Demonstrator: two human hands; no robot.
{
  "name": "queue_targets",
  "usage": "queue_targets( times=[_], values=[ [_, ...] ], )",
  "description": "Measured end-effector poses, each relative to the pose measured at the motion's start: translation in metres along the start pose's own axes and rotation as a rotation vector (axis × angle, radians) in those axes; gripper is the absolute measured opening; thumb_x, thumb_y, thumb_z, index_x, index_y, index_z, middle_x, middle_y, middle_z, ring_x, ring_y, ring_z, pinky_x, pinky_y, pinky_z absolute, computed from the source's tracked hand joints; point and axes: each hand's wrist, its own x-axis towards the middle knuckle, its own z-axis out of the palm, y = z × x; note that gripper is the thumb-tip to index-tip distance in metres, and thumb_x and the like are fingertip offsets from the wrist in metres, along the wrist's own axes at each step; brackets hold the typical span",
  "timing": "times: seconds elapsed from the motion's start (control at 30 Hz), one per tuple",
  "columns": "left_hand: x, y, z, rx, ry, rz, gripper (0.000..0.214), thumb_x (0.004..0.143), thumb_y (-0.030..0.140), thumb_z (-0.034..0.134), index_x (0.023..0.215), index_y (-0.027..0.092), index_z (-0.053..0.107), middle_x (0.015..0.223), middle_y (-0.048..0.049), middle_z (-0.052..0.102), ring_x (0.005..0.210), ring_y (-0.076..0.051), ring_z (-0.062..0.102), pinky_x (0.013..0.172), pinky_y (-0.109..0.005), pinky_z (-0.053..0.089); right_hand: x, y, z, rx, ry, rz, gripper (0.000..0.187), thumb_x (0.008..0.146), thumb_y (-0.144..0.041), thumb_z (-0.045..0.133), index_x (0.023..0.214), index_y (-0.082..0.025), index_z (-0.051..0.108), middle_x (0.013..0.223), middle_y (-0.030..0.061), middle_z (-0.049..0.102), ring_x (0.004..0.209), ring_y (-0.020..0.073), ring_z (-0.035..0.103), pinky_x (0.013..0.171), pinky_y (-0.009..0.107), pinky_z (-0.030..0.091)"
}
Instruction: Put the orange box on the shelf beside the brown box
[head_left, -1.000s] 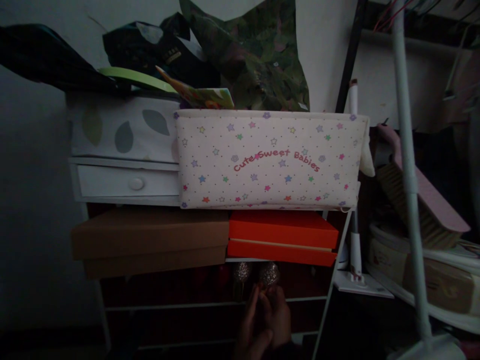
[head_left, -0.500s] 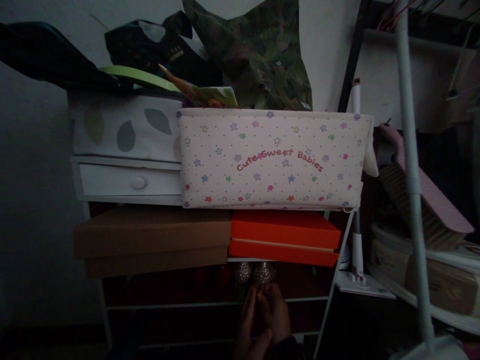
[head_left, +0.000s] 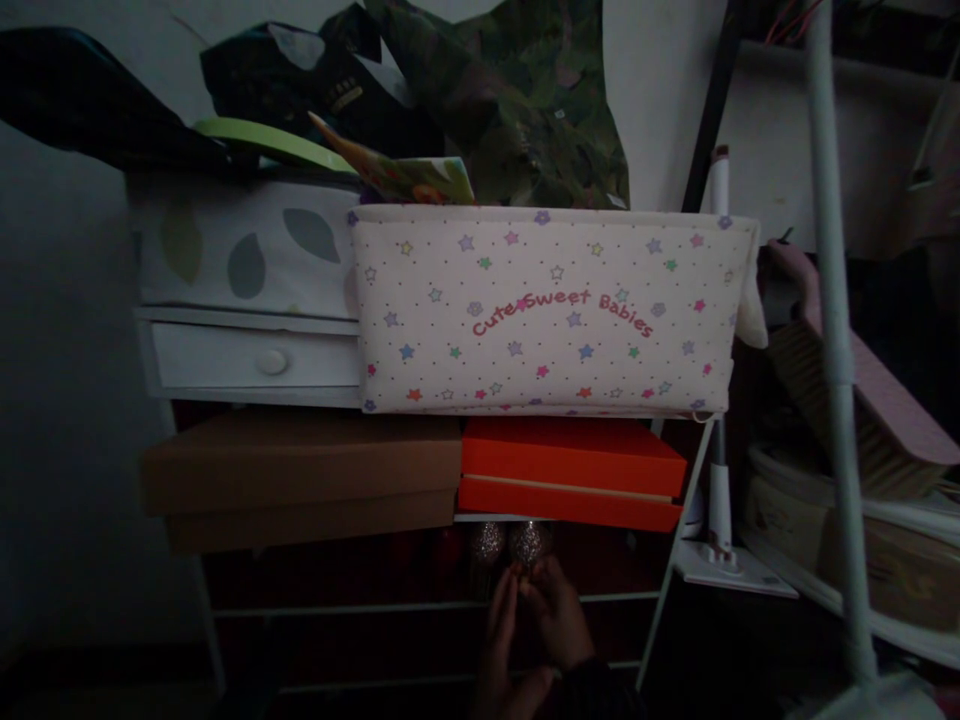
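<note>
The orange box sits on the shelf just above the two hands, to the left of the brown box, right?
Not quite. In the head view the orange box lies to the right of the brown box, on the shelf above the left hand and right hand.

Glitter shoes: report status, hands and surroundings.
Both hands together at glitter shoes, grip unclear in dark. Shoes on shelf under orange box.
</note>
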Motion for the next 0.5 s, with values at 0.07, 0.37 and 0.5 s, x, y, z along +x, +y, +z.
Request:
queue_targets(
  times=[0.07,0.37,0.5],
  values=[
    [-0.0004,-0.0048,0.0012,0.025,-0.011,0.033,0.084,0.077,0.045,0.059,0.147,0.029,0.016,0.160,-0.0057,0.008,0.144,-0.030,0.009,0.117,-0.045,0.015,0.0008,-0.0027,-0.0016,0.022,-0.023,-0.004,0.015,0.082,-0.033,0.054,0.090,-0.022,0.048,0.086,0.0030,0.063,0.084,0.0188,0.062,0.078,0.031,0.048],
    [-0.0035,0.0036,0.0037,0.103,-0.050,0.037,0.088,0.078,0.025,0.058,0.148,0.029,0.006,0.160,-0.0059,0.000,0.145,-0.026,0.006,0.117,-0.043,0.011,0.0005,-0.0021,-0.0006,0.025,0.002,0.007,0.015,0.082,-0.035,0.053,0.087,-0.022,0.047,0.083,0.0019,0.061,0.081,0.0180,0.061,0.076,0.030,0.048],
    [-0.0058,0.0022,0.0052,0.132,-0.046,0.027,0.089,0.075,0.015,0.057,0.148,0.028,0.008,0.160,-0.0051,0.001,0.145,-0.024,0.005,0.118,-0.041,0.011,-0.0008,-0.0051,-0.0002,0.000,0.016,0.024,0.012,0.082,-0.031,0.052,0.088,-0.022,0.049,0.086,0.0028,0.065,0.082,0.0183,0.063,0.077,0.031,0.049]
  ],
)
